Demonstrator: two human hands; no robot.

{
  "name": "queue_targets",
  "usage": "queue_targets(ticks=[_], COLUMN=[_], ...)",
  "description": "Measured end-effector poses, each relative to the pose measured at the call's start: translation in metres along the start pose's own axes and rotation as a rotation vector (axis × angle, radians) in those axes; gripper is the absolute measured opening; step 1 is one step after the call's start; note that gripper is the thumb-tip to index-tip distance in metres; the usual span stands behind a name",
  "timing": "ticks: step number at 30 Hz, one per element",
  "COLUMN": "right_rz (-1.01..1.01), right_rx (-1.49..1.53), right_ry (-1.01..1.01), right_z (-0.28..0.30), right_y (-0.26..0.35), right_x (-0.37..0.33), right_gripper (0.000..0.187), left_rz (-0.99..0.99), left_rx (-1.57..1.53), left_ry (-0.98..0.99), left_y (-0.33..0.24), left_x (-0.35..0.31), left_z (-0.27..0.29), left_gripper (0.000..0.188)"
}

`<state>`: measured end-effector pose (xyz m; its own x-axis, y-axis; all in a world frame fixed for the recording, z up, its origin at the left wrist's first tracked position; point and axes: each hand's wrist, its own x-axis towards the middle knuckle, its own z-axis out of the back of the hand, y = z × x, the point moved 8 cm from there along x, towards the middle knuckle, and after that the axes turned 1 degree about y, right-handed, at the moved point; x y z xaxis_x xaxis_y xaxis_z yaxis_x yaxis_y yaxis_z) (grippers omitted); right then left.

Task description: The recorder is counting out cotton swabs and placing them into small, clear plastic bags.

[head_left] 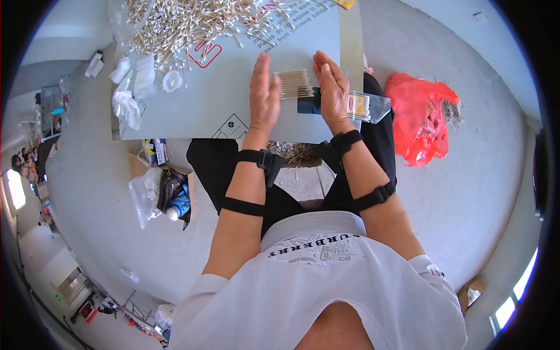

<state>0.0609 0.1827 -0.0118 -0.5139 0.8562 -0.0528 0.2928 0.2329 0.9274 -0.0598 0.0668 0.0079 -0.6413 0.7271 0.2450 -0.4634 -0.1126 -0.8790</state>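
Observation:
A neat row of cotton swabs (295, 84) lies side by side on the grey-blue printed table sheet (221, 87). My left hand (265, 96) stands on edge just left of the row, fingers straight and palm turned toward it. On the other side, my right hand (332, 87) faces it with fingers stretched; whether its palm touches the swab ends, I cannot tell. A clear packet (360, 106) with a yellow label and swabs in it lies at my right wrist, partly hidden. Beyond my hands spreads a big loose pile of cotton swabs (181, 26).
White crumpled tissues (126, 108) and a small round white dish (172, 81) sit at the table's left. A red plastic bag (417, 116) stands on the floor to the right. Below left is an open carton (182, 195); more swabs (291, 153) show under the table edge.

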Motion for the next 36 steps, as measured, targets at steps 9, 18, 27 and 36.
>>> queue_targets(ticks=[9,18,27,36], right_rz=[0.391,0.602,0.481,0.331], right_rx=[-0.972,-1.398,-1.184,-1.19], right_ry=[0.335,0.433,0.245,0.349], right_z=[-0.019,-0.02,-0.004,-0.007], right_y=[0.044,0.029,0.037,0.029], right_x=[-0.003,-0.035,-0.027,0.002], right_gripper=[0.043,0.049,0.047,0.055], left_rz=[-0.127,-0.115,-0.126,-0.151], left_rx=[0.808,0.785,0.809,0.8], left_ry=[0.286,0.294,0.303,0.316], left_y=[-0.014,-0.021,-0.018,-0.014], left_x=[-0.027,-0.025,-0.027,-0.028], left_z=[-0.025,-0.026,-0.027,-0.028], left_gripper=[0.069,0.068,0.07,0.071])
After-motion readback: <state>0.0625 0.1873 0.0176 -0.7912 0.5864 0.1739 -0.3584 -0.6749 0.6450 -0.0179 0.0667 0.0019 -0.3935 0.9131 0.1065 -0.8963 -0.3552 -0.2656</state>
